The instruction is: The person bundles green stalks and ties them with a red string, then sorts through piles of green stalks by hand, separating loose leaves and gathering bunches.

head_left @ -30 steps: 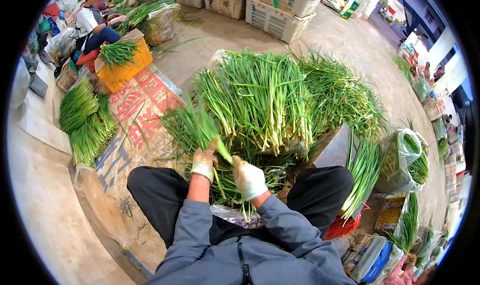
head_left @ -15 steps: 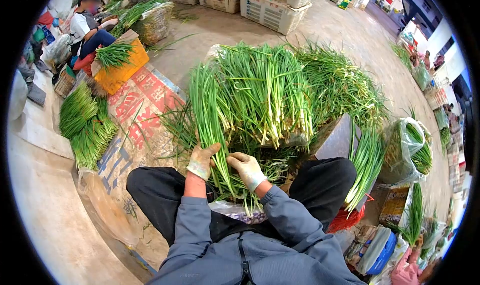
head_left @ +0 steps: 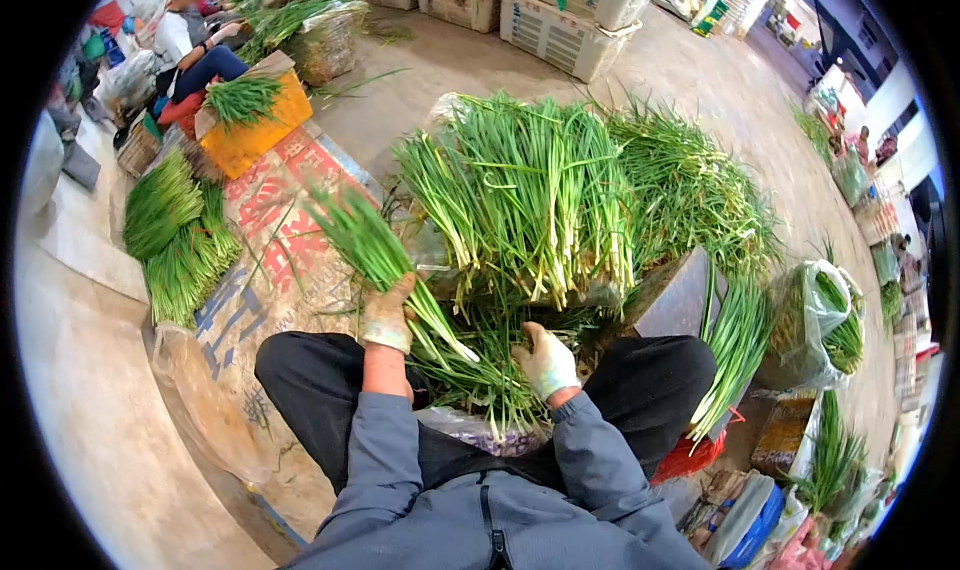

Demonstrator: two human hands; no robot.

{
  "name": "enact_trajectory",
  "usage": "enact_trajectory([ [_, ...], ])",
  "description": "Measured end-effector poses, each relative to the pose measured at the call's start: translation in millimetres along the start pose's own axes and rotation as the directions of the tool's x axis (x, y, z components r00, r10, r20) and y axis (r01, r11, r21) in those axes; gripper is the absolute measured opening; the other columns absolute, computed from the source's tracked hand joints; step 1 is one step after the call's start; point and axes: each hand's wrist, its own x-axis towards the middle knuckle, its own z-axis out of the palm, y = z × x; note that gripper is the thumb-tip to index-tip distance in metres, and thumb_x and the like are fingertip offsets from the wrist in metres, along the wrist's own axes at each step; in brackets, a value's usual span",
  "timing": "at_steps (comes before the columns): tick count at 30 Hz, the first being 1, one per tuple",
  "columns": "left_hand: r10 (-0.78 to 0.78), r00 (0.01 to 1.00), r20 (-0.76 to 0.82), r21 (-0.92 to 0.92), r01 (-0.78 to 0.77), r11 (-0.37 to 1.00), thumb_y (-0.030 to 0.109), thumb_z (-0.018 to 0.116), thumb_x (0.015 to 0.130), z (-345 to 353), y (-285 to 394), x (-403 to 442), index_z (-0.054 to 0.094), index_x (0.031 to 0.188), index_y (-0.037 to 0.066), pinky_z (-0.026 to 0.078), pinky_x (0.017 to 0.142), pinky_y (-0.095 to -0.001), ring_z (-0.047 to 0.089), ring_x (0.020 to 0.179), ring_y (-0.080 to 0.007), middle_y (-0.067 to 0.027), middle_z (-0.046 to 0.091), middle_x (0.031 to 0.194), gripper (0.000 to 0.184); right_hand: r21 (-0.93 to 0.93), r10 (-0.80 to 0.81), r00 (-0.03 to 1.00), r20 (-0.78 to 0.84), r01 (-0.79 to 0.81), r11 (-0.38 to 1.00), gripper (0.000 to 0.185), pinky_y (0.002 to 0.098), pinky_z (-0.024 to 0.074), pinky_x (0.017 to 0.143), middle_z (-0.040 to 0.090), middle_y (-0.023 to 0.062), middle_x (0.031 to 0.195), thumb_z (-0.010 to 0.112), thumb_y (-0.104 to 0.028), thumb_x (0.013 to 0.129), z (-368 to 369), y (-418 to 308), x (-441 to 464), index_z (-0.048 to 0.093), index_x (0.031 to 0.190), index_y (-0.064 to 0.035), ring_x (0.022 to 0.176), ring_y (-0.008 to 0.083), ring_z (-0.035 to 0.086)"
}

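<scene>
My left hand (head_left: 387,313), in a soiled pale glove, is closed around a bunch of green onions (head_left: 365,240). Their leafy ends point up and left, blurred by motion, and the white root ends point down and right. My right hand (head_left: 546,361), also gloved, is apart from the bunch, its fingers loosely bent and nothing visible in them. In front of both hands is a large heap of green onions (head_left: 545,185), white ends facing me. Loose stalks (head_left: 480,380) lie between my knees over a plastic bag (head_left: 485,428).
A tangled green pile (head_left: 690,185) lies behind right. More stalks (head_left: 735,340) lean beside my right knee, near a filled plastic bag (head_left: 815,310). Bundled stalks (head_left: 185,240) lie at left. A seated person (head_left: 190,50) is behind an orange crate (head_left: 260,125); white crates (head_left: 565,35) stand at the back.
My left hand has swung the bunch out of the heap's front, tilting its leaves leftward. My right hand has let go of the stalks and moved right.
</scene>
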Motion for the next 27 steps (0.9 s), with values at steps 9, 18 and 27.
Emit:
enact_trajectory([
  [9, 0.025, 0.915, 0.402, 0.253, -0.137, 0.958, 0.001, 0.069, 0.085, 25.0, -26.7, -20.9, 0.055, 0.125, 0.002, 0.057, 0.082, -0.0314, 0.067, 0.092, -0.0223, -0.0105, 0.068, 0.111, 0.043, 0.084, -0.589, 0.786, -0.188, 0.610, 0.788, 0.017, 0.0413, 0.0519, 0.066, 0.063, 0.0115, 0.083, 0.073, -0.017, 0.083, -29.5, -124.1, 42.4, 0.072, 0.098, -0.0096, 0.076, 0.0330, 0.064],
  [18, -0.023, 0.908, 0.419, 0.364, -0.145, 0.920, 0.009, 0.081, 0.078, 38.5, -12.7, -40.4, 0.063, 0.117, 0.001, 0.053, 0.086, -0.0293, 0.067, 0.091, -0.0145, -0.0057, 0.072, 0.104, 0.044, 0.595, -0.305, 0.913, -0.271, 0.408, 0.693, 0.005, 0.0275, 0.0517, 0.062, 0.066, 0.0029, 0.079, 0.068, -0.008, 0.090, -48.4, -127.3, 79.9, 0.070, 0.094, -0.0055, 0.069, 0.0136, 0.063],
  [27, 0.050, 0.964, 0.263, 0.124, -0.085, 0.989, 0.013, 0.087, 0.075, 28.4, -13.7, -22.7, 0.063, 0.115, 0.004, 0.049, 0.051, -0.0232, 0.067, 0.071, -0.0122, -0.0070, 0.074, 0.095, 0.047, 0.511, -0.122, 0.990, -0.067, 0.139, 0.848, 0.026, 0.0272, 0.0568, 0.077, 0.070, 0.0101, 0.103, 0.068, -0.009, 0.093, -69.9, -46.4, 65.3, 0.063, 0.117, -0.0007, 0.090, 0.0174, 0.068],
])
